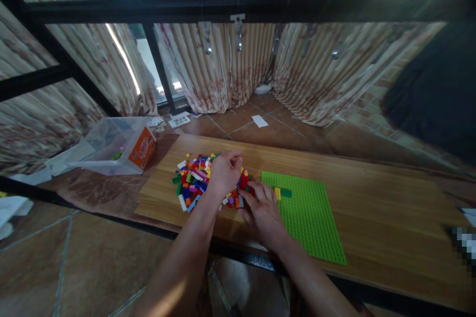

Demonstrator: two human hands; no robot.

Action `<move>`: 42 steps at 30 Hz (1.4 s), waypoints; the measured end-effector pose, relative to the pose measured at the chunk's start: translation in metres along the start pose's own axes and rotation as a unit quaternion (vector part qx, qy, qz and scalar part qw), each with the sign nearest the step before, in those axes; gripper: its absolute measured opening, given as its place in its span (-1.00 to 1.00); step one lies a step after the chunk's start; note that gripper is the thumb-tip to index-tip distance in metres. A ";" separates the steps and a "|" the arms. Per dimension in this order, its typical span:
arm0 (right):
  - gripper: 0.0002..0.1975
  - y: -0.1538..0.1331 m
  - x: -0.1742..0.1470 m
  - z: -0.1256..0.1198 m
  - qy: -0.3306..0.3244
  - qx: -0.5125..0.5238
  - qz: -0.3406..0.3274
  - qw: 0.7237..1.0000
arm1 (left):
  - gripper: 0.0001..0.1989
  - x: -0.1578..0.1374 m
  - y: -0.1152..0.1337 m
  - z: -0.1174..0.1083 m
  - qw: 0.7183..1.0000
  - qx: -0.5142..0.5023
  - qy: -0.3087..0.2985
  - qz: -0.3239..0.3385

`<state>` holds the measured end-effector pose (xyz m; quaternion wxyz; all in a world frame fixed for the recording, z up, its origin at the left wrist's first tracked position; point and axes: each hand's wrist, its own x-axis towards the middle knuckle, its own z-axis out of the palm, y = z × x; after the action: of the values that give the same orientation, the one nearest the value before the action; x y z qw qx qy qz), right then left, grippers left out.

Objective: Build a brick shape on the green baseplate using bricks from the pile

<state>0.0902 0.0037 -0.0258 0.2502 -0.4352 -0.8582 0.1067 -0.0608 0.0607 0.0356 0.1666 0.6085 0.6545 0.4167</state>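
Note:
A heap of small mixed-colour toy building bricks (193, 183) lies on the wooden board. Over the heap's right part is my left hand (225, 176), its fingers bent inward; whatever they may hold is hidden. My right hand (266, 210) rests low at the heap's right edge, fingers apart, close to red and orange bricks. Just right of it lies a green studded baseplate (307, 223). A yellow brick (277, 193) and a dark green brick (286, 192) sit side by side near the plate's upper left.
The wooden board (372, 208) runs across a black metal frame. Beyond its left end stands a clear plastic box (107, 138) with an orange label. A black bar (238, 5) crosses above, in front of striped curtains. White paper (259, 121) lies on the tiled floor.

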 end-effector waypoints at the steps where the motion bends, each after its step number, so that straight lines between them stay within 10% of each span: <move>1: -0.61 0.000 0.001 0.002 0.003 -0.001 0.001 1.000 | -0.81 0.000 0.000 0.000 1.000 -0.003 -0.005 -0.001; 6: -0.69 0.002 0.006 -0.002 0.065 0.065 -0.001 0.996 | -0.82 -0.001 0.001 -0.005 0.998 -0.044 -0.042 0.007; 16: -0.72 0.027 0.009 -0.032 0.199 0.204 0.130 0.950 | -0.66 -0.021 0.015 0.017 0.933 -0.179 -0.313 -0.004; 42: -0.80 0.030 0.000 -0.055 0.149 0.214 0.063 0.963 | -0.62 -0.028 0.028 0.030 0.891 -0.286 -0.344 -0.083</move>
<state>0.1394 0.0197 0.0091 0.4551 -0.4356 -0.7393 0.2378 -0.0150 0.0423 0.0303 0.5821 0.5830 0.4572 0.3351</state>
